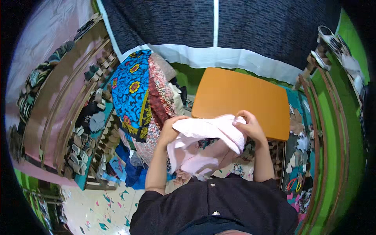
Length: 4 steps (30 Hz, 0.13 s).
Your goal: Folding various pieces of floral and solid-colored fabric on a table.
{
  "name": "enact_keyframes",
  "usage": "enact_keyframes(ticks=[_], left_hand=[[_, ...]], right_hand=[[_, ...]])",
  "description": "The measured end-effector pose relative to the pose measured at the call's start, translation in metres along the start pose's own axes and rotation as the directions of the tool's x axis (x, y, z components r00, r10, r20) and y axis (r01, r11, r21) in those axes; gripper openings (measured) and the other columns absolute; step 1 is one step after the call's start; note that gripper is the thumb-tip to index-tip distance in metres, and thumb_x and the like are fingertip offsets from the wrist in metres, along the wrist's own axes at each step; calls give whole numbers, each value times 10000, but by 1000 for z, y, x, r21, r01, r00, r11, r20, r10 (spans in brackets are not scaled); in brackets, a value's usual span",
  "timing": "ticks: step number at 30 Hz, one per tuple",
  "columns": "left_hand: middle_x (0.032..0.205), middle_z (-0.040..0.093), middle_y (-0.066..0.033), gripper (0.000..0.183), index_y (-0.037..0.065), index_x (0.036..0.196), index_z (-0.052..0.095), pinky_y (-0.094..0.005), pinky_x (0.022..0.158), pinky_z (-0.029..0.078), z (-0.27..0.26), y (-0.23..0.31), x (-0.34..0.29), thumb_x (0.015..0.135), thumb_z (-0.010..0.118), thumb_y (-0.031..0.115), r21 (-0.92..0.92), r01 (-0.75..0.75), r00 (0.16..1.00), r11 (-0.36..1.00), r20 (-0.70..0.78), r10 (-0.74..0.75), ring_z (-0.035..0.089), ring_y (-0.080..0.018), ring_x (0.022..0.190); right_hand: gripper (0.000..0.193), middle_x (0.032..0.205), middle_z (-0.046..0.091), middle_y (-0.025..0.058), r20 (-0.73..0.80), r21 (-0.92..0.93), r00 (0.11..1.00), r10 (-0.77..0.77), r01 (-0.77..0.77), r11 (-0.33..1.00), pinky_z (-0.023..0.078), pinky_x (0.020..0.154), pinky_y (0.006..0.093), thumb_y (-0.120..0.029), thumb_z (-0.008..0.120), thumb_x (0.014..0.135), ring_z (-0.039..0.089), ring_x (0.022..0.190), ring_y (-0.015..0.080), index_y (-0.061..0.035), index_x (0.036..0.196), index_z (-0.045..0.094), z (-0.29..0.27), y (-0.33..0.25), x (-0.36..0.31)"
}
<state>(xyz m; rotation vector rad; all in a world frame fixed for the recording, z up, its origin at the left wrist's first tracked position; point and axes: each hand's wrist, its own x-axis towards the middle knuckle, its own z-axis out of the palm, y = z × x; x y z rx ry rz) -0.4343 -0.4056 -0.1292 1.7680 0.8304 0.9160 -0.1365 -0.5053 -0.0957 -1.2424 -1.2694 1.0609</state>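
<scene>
A pale pink cloth piece (pixel 196 163), perhaps a garment, hangs between my two hands in front of my chest. It curves round an opening in its middle, and its lower part droops toward my dark shirt. My left hand (pixel 172 131) is closed on the cloth's upper left edge. At the upper right, my right hand (pixel 251 126) pinches the same cloth with the thumb on top. Just beyond the cloth is an orange tabletop (pixel 243 100), partly covered by it. The cloth's exact kind cannot be made out.
Left of the table rises a pile of fabrics, with a blue flowered cloth (pixel 131 88) and a red patterned cloth (pixel 158 90). Wooden racks (pixel 64 105) with shoes stand at the left. More racks (pixel 325 105) line the right. Scraps (pixel 103 226) litter the floor. A dark curtain (pixel 168 23) hangs behind.
</scene>
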Motion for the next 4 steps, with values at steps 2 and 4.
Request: enact_keyframes(ticks=[2, 4], left_hand=[[940, 650, -105, 257, -17, 995, 615, -273, 790, 460, -8, 11, 9, 745, 555, -4, 32, -55, 991, 998, 122, 51, 603, -158, 871], [926, 647, -86, 239, -19, 974, 618, -267, 792, 459, -10, 37, 21, 741, 564, -11, 27, -121, 965, 992, 237, 111, 598, -162, 866]], right_hand=[[133, 726, 554, 4, 28, 32, 970, 243, -244, 969, 423, 606, 205, -110, 624, 794, 521, 684, 65, -5, 850, 565, -24, -28, -19], [156, 676, 564, 10, -74, 100, 994, 77, -69, 993, 420, 520, 188, -145, 609, 827, 514, 580, 63, 1, 876, 582, -51, -11, -31]])
